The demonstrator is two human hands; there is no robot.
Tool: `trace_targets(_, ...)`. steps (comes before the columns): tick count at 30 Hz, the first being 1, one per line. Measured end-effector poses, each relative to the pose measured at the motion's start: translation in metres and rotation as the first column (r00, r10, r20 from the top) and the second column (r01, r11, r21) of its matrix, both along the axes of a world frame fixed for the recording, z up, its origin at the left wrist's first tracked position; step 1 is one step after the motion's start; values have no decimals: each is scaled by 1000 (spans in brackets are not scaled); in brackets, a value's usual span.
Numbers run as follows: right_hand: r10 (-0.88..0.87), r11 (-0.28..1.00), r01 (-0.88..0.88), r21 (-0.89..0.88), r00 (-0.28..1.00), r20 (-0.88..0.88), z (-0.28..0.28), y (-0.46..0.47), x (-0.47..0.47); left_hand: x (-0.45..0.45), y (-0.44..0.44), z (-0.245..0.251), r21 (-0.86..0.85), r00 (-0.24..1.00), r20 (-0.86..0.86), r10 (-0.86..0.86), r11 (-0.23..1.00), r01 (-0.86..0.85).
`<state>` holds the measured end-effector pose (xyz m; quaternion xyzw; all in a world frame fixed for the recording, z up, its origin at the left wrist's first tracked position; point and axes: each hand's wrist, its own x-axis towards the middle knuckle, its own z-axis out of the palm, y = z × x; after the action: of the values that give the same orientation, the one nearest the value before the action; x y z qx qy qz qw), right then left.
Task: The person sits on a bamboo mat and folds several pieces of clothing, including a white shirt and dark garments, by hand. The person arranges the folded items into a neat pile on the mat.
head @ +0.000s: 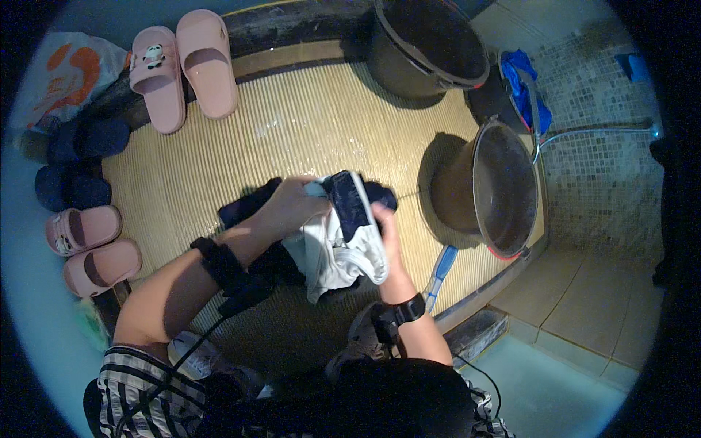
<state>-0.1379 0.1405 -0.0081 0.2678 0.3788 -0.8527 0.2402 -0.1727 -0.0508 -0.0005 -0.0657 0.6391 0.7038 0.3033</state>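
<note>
A white and dark cloth garment [339,257] is bunched up between my two hands. My left hand [304,202] grips its upper left part, with a bit of pale blue, perhaps cloth or a bar, showing at the fingers. My right hand [389,232] holds the garment's right edge from behind, its fingers partly hidden. Beneath lies dark cloth [246,208] on the ribbed yellowish floor. A blue and clear-handled brush [441,271] rests on the floor to the right of my right wrist; its bristles are not visible.
Two dark buckets [405,71] [457,186] stand at the back right and right. Pink slides [211,82] and dark slippers [87,189] line the back left and left rim. A plastic bag [82,76] lies at the far left. A thin hose [597,131] runs by the tiled wall.
</note>
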Motion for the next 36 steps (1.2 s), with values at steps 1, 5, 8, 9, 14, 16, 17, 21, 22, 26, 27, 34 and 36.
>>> trace_targets(1,-77,994,68,-87,992,-98,21,-1,-4,1,3,18,119,994,-99,38,993,-26)
trace_targets(5,-78,996,89,-9,815,-574,88,-5,-31,-12,-7,77,69,813,-581,-23,995,77)
trace_targets(8,151,948,109,300,675,-722,93,1,-42,-3,-12,83,236,897,-442,9,966,107)
trace_targets(9,218,933,78,351,654,-724,85,3,-41,-1,-18,77,-16,839,-513,-180,979,201)
trace_targets(14,762,368,188,911,501,-411,2,0,-10,30,-27,21,-544,764,-266,-587,746,384)
trace_targets(16,816,180,265,947,497,-294,-22,-3,17,40,-29,3,-589,657,-543,-523,794,146)
trace_targets(17,802,188,311,932,500,-328,-31,-5,30,43,-30,-4,-598,581,-637,-507,800,44)
trace_targets(21,778,181,410,894,496,-385,-55,-10,54,33,-20,-31,-829,452,-507,-734,558,-24)
trace_targets(22,765,191,446,874,490,-417,-62,-12,49,28,-18,-37,-814,441,-529,-725,581,-21)
trace_targets(26,743,247,399,883,507,-437,-79,-3,1,-18,-4,-66,-689,479,-648,-592,724,-37)
trace_targets(27,721,256,352,901,551,-420,-80,0,-13,-34,0,-72,-705,493,-616,-614,709,1)
trace_targets(34,726,232,37,972,658,-198,-63,3,-91,-75,24,-77,-688,701,-589,-402,704,-175)
trace_targets(36,696,386,-151,910,695,-180,-52,9,-102,-75,22,-74,-627,707,-630,-322,748,-217)
